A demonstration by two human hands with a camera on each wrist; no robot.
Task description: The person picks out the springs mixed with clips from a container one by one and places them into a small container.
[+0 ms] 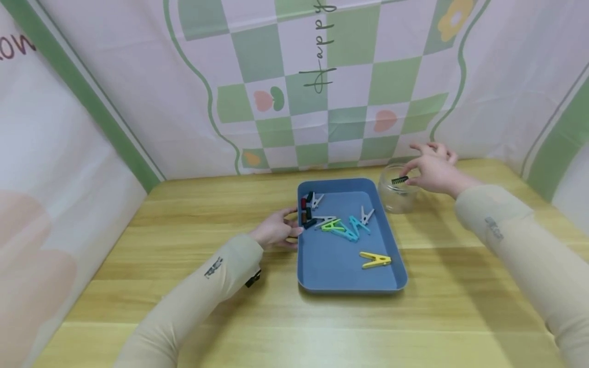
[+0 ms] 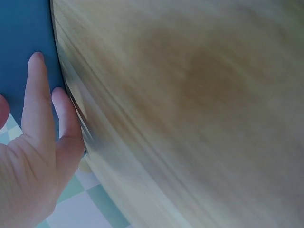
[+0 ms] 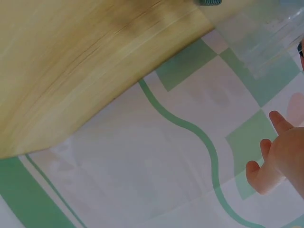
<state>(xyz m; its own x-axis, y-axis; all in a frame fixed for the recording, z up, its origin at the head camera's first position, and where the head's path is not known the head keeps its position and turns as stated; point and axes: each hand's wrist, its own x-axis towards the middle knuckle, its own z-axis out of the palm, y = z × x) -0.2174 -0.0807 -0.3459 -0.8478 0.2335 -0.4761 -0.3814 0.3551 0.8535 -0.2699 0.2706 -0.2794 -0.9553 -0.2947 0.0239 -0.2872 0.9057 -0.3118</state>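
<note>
At the back right, my right hand (image 1: 434,171) pinches a small black ridged piece (image 1: 399,180) between thumb and finger, right over the mouth of a clear jar (image 1: 397,203). Its other fingers are spread, as the right wrist view also shows. Another dark ridged piece (image 3: 210,2) shows in the jar there. My left hand (image 1: 277,229) touches the left side of a blue tray (image 1: 340,273), its fingers (image 2: 39,90) extended along the outer wall. Inside the tray, several small dark and red pieces (image 1: 303,204) lie along the left wall, near white, green and blue clothespins (image 1: 344,231).
A yellow clothespin (image 1: 375,260) lies apart near the tray's front right. The jar stands close to the tray's back right corner on the wooden table (image 1: 221,204). A checked cloth (image 1: 308,128) hangs behind the table's back edge.
</note>
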